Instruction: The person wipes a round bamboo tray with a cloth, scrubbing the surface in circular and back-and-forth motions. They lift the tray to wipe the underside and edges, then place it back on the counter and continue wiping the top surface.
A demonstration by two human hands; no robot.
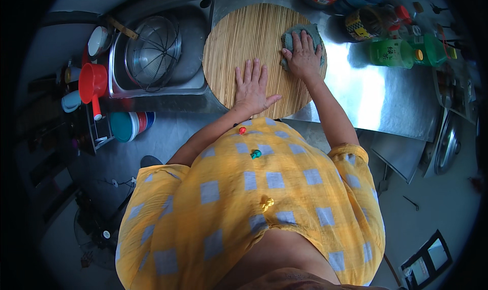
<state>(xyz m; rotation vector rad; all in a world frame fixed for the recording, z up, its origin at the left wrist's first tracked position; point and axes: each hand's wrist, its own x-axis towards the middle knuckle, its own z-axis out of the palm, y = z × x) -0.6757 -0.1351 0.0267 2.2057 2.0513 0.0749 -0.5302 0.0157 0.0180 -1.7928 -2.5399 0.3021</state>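
Note:
A round slatted bamboo board [244,34] lies on the steel counter and reaches the sink's right edge. My left hand [252,84] rests flat on its lower middle, fingers apart, holding nothing. Near the board's right rim my right hand [304,57] presses on a grey-green cloth [313,31], which is partly hidden under the palm and fingers.
Left of the board is a steel sink [190,68] with a metal bowl [146,61] and a wire strainer [164,53]. A red dipper [92,83] sits beyond it. Bottles, among them a green one [390,53], stand on the steel counter [400,99] at right.

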